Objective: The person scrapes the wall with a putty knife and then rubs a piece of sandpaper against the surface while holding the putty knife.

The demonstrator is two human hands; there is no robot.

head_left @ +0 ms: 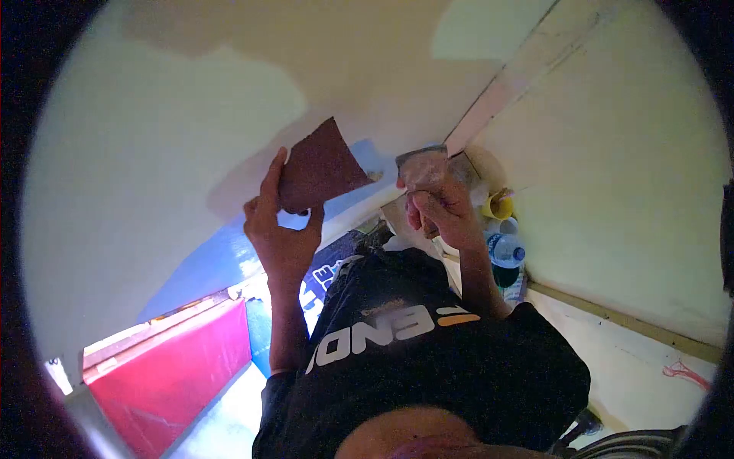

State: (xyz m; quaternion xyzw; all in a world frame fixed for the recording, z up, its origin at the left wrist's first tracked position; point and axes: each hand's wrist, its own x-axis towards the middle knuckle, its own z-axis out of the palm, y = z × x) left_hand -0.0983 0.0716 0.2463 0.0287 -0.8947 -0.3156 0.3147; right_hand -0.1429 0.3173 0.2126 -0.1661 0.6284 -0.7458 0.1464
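Observation:
My left hand (284, 237) grips a curled square of dark brown sandpaper (317, 172), thumb and fingers at its lower and left edges. Its right corner points toward my other hand. In my right hand (451, 210), fingers curled, is a flat, greyish, translucent-looking piece (423, 167) with a dark upper edge; I cannot tell what it is. Both hands are raised in front of my chest, with the pale wall (176, 145) behind them. A blue painted area (210, 264) shows on the wall behind and below the sandpaper.
Right of my right hand stand a yellow cup (498, 205) and a clear plastic bottle with a blue cap (505, 250). A second wall (612, 168) rises on the right, meeting the first at a corner. A red panel (180, 375) is at lower left. Red string (686, 374) lies at far right.

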